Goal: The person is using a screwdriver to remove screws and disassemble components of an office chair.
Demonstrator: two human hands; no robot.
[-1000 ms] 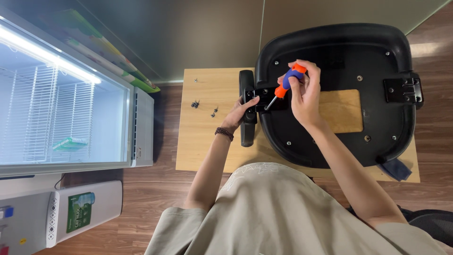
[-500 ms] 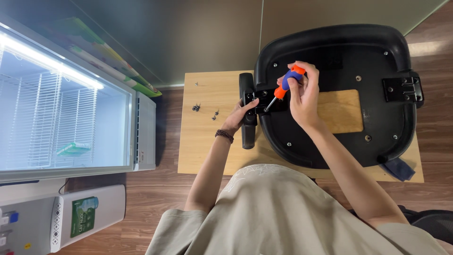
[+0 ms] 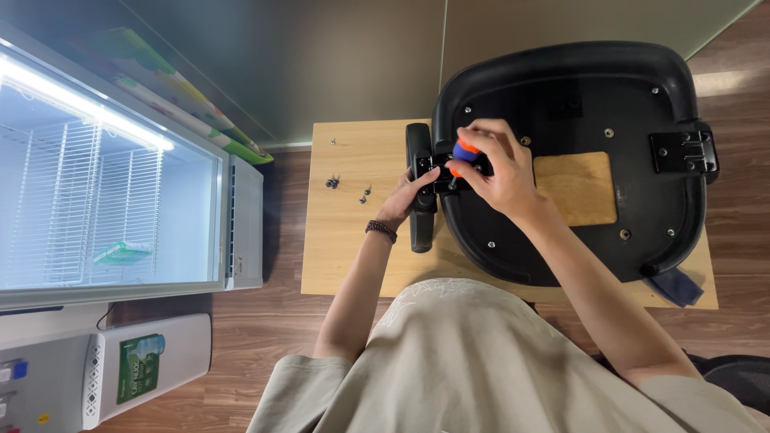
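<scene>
Two hands at the seat's left edge on the table (image 3: 353, 265): my right hand (image 3: 497, 172) wraps the screwdriver (image 3: 463, 154), left hand (image 3: 405, 196) pinches the armrest (image 3: 419, 228) against the seat (image 3: 577, 104). I'd keep the driver square and the armrest steady.

— Glowing at the left: a glass-fronted cooler (image 3: 112, 176) holding white wire shelves (image 3: 72, 208).
— Standing below it: a white appliance (image 3: 104, 377) bearing a green label.
— Lying on the wooden bench (image 3: 353, 256): small dark screws (image 3: 346, 188).
— Hanging off its right edge: a blue cloth (image 3: 675, 285).
</scene>
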